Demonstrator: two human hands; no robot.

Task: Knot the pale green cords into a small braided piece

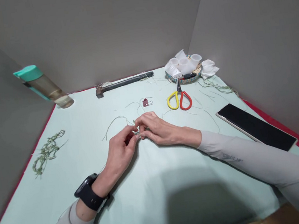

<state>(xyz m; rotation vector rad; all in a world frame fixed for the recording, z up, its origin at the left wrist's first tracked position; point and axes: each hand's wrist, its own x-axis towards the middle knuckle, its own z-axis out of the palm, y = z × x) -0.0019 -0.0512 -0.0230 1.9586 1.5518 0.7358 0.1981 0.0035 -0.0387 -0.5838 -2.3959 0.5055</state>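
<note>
My left hand and my right hand meet at the middle of the table, fingertips nearly touching. Both are closed in a pinch on thin green plant-fibre strands, whose loose ends curve out to the left and away from me. The bit between the fingertips is tiny and mostly hidden. Just beyond my right hand lies a dark red binder clip, with more thin strands around it. Farther right rest scissors with one yellow and one red handle, their blades pointing toward the basket.
At left lies a knotted green fibre braid; behind it stands a water bottle with a teal lid. A hammer lies along the back edge. A basket holds plastic cups, beside crumpled tissue. A black-screened device lies right.
</note>
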